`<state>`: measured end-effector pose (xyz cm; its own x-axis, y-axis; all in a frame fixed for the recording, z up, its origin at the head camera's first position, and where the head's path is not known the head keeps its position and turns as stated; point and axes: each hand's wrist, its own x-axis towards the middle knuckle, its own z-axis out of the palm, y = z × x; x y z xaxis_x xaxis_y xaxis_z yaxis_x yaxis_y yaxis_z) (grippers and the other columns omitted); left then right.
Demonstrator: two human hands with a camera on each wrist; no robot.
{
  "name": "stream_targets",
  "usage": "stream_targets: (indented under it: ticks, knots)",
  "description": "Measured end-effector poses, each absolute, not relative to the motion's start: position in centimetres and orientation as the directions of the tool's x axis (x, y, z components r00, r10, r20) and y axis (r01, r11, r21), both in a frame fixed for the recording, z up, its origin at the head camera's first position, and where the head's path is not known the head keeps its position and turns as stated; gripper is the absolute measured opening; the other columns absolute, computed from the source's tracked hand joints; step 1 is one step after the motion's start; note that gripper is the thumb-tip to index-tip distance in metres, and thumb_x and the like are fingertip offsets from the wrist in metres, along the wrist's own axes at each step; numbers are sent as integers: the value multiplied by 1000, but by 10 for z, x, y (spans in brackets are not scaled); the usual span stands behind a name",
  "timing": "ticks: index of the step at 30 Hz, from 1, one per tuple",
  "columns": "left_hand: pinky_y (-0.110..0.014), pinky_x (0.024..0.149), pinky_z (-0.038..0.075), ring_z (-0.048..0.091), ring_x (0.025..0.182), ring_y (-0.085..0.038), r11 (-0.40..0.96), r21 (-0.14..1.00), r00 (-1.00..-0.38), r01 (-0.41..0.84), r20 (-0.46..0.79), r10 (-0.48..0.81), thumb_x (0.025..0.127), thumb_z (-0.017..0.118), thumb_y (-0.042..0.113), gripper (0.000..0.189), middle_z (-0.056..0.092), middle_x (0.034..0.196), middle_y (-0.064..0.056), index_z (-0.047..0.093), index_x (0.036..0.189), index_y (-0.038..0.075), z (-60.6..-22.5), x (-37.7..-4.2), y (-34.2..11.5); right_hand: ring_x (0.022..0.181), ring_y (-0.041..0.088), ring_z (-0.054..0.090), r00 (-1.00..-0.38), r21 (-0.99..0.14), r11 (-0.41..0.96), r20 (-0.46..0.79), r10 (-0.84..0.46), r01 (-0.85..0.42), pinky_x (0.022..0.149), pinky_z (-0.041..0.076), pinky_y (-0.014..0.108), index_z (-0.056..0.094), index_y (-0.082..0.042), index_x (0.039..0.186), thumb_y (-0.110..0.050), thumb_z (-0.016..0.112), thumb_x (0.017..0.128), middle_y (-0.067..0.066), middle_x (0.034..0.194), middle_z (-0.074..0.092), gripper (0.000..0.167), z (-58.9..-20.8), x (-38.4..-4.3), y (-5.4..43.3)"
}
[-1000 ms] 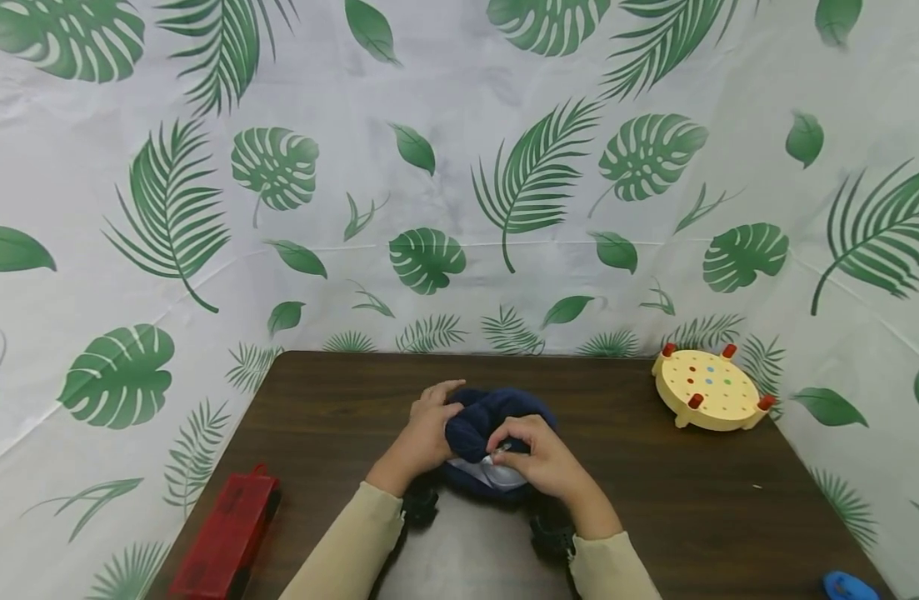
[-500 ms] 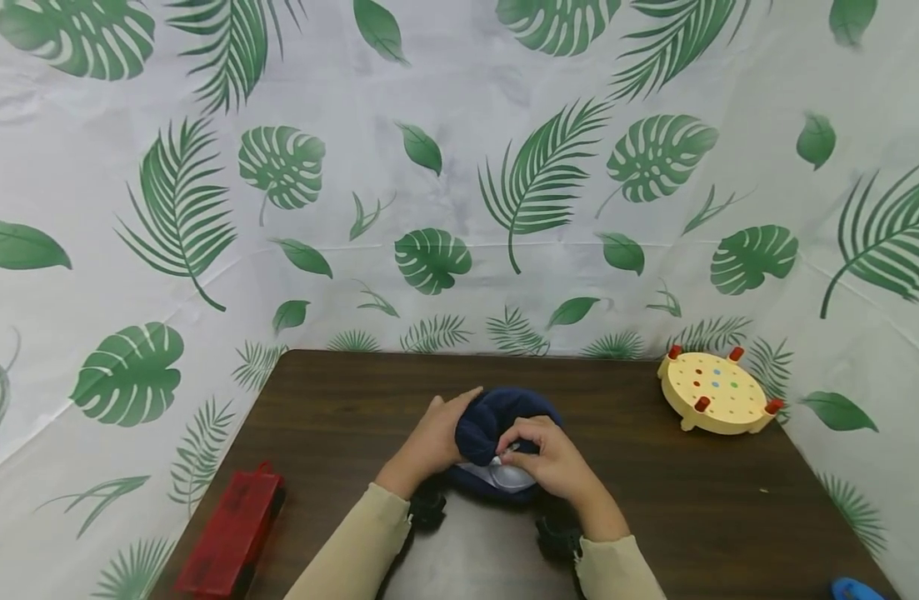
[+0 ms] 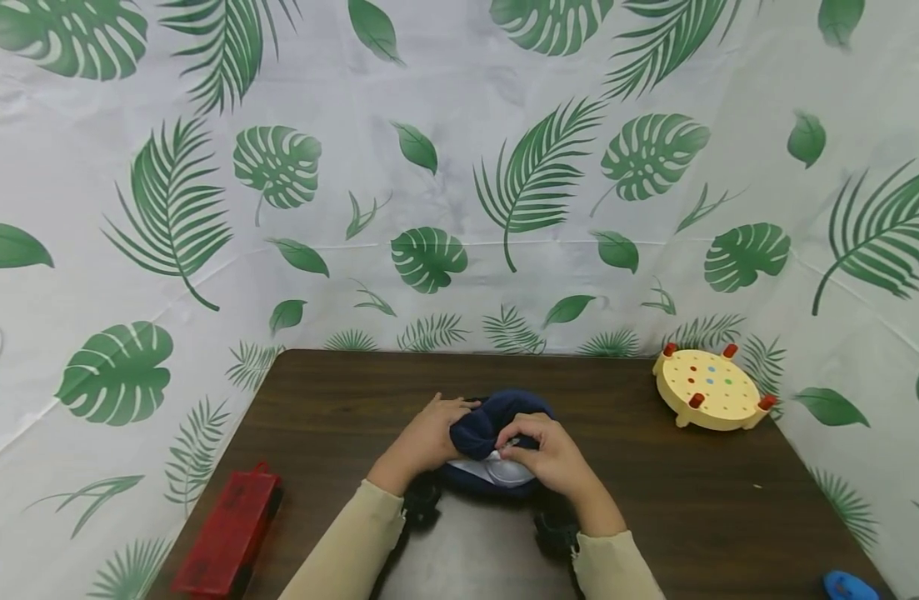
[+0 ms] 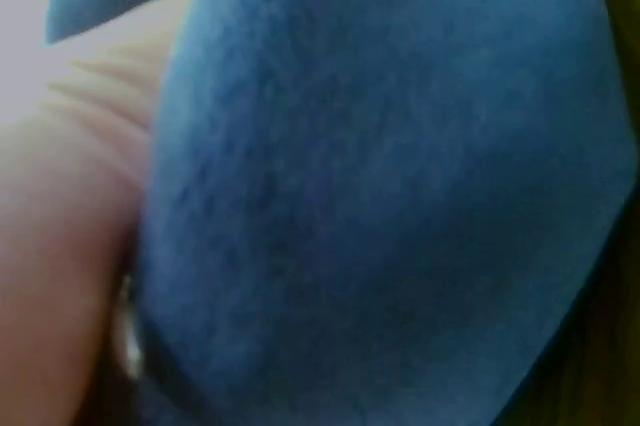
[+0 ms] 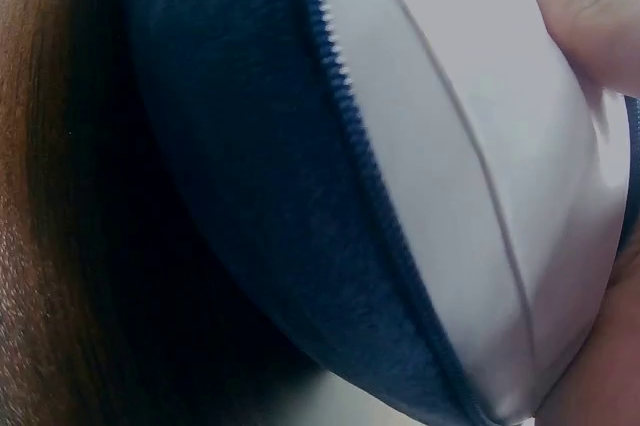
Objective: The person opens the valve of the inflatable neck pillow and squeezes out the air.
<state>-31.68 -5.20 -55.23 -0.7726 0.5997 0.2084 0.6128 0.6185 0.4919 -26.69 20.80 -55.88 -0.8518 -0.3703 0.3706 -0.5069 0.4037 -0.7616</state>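
A navy blue plush cushion, rounded like a neck pillow, sits at the middle of the table. White inner fabric shows along its parted zipper. My left hand grips the cushion's left side, fingers over the far edge. In the left wrist view, a thumb lies against the blue fabric. On the right, my right hand pinches a small silvery zipper pull between thumb and forefinger, above the white fabric. The fingers under the cushion are hidden.
A red, long, flat object lies at the table's left edge. A round yellow toy with red pegs stands at the back right. Part of a blue object shows at the front right corner. Leaf-patterned cloth hangs behind the table.
My left hand's fingers have come down lower over the cushion's far left side, and the cushion's folds have shifted slightly. My right hand keeps its pinch in nearly the same place.
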Motion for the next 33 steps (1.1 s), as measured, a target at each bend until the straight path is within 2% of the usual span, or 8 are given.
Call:
stream_targets:
  ticks: [2,5,8,12,19,24,29,33]
  knots:
    - [-57,121,46,70,128,-29,620,503,-778,602,196,597,86,91,47,48,79,130,0,78,123,19,-554,-318,-52,108,15,64,-854,-771,394,367,-368,-501,101,48,35,82,-27,99,-19,86,94,-15,94,75,11,-562,-268,209]
    - [-46,99,58,69,107,-25,637,558,-821,532,155,550,79,96,50,52,78,109,0,70,113,20,-557,-319,-52,107,14,65,-864,-795,369,359,-354,-481,101,49,33,82,-29,101,-19,85,95,-10,96,77,11,-566,-269,211]
    - [-44,97,58,65,111,-25,634,626,-856,454,109,506,74,100,52,77,76,123,-3,63,134,22,-560,-318,-53,105,14,68,-866,-816,333,359,-348,-473,101,51,32,82,-30,103,-18,84,96,-4,97,78,14,-570,-270,212]
    - [-50,109,54,62,125,-28,599,649,-843,468,125,523,76,99,49,106,68,152,-4,46,165,29,-563,-320,-54,104,14,70,-864,-820,323,361,-350,-473,101,52,32,82,-31,103,-19,84,96,-5,97,78,14,-570,-271,212]
    - [-49,113,50,67,122,-22,565,645,-826,514,194,530,80,97,45,89,69,151,6,58,159,32,-564,-322,-55,103,13,68,-850,-744,415,425,-312,-524,99,52,36,81,-34,100,-15,87,94,-16,93,76,20,-566,-271,205]
    - [-44,106,51,66,113,-19,581,651,-846,488,191,497,79,97,48,86,71,148,8,61,156,32,-564,-323,-55,103,13,68,-830,-661,508,494,-259,-552,99,52,39,82,-33,96,-14,90,90,-23,91,77,22,-563,-272,202]
    - [-38,97,47,62,110,-17,588,647,-846,485,175,504,79,97,51,88,70,149,8,60,157,32,-566,-324,-54,103,12,68,-858,-720,467,446,-254,-513,97,53,37,81,-35,97,-15,88,92,-20,94,77,21,-565,-273,204]
    - [-42,102,48,59,114,-20,563,671,-833,482,153,531,77,99,49,92,69,150,5,59,157,28,-566,-325,-55,104,12,67,-885,-789,402,389,-257,-464,99,50,33,81,-34,97,-17,86,94,-13,95,79,19,-570,-274,206]
